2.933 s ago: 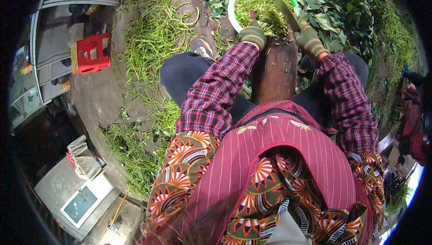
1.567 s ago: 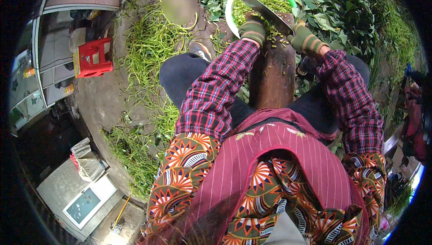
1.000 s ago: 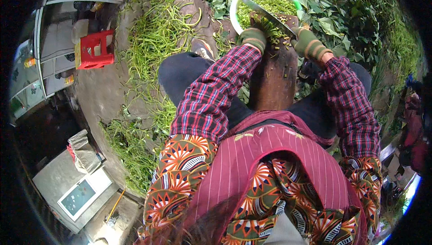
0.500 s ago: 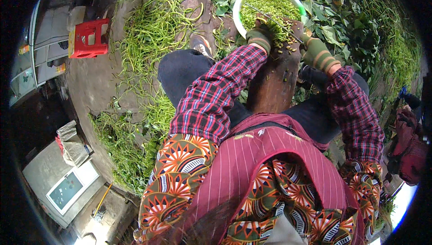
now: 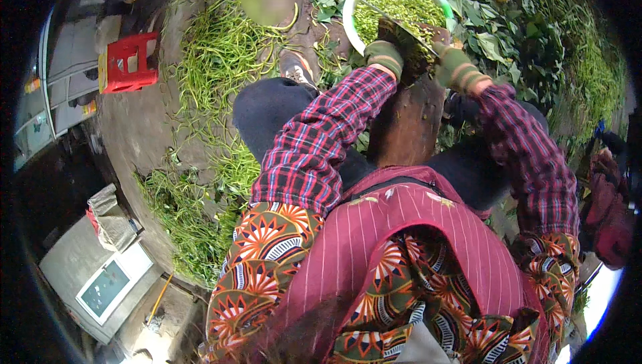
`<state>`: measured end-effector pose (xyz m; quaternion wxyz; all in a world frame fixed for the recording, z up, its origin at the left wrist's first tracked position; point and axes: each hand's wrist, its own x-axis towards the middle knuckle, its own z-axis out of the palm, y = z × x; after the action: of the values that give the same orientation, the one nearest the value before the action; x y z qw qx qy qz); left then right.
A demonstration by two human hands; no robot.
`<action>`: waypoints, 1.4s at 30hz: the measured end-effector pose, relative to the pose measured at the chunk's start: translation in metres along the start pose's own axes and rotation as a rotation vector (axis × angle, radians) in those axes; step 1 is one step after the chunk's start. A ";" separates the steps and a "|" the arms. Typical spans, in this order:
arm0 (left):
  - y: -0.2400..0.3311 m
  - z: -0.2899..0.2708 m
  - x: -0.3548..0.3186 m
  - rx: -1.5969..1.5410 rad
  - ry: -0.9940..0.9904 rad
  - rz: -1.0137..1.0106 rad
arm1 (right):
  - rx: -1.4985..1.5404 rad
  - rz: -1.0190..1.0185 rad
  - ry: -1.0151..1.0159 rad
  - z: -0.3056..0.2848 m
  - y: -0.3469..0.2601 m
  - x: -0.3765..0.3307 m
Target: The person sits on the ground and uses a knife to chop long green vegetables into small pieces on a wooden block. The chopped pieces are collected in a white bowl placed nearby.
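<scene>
A wooden board (image 5: 406, 127) slopes from between my legs up to a white basin (image 5: 350, 22) with green marks on its rim. Chopped green beans (image 5: 408, 0) fill the basin. My right hand (image 5: 460, 68), in a green glove with tan stripes, is closed round the handle of a large knife (image 5: 393, 23). Its dark blade lies slantwise over the board's far end. Beside the blade, my left hand (image 5: 384, 56), gloved alike, is closed at the board's left edge; its fingertips and the bean bunch it grips are mostly hidden behind the blade.
Long green beans (image 5: 217, 56) lie heaped on the ground to the left, with more greenery (image 5: 200, 230) nearer me. Leafy stems (image 5: 535, 50) cover the ground at right. A red stool (image 5: 132, 63) stands far left. A blurred patch covers part of the bean heap.
The knife blade has turned to show its broad face and now covers the bean bunch by my left hand. My right hand has moved slightly left and up.
</scene>
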<state>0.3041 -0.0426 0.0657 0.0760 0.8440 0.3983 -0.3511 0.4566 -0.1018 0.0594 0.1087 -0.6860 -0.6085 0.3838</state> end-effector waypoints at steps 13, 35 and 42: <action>-0.009 0.051 0.040 -0.188 0.206 0.015 | -0.207 -0.113 0.035 -0.046 -0.055 -0.034; -0.004 0.005 0.006 -0.098 0.033 -0.073 | -0.153 -0.085 0.015 -0.042 -0.054 -0.016; -0.002 0.006 0.008 -0.154 0.105 -0.023 | -0.286 -0.080 -0.039 -0.046 -0.050 -0.037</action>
<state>0.3030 -0.0383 0.0567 0.1156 0.8481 0.4374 -0.2758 0.4506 -0.1092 0.1355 0.0131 -0.6620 -0.6859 0.3017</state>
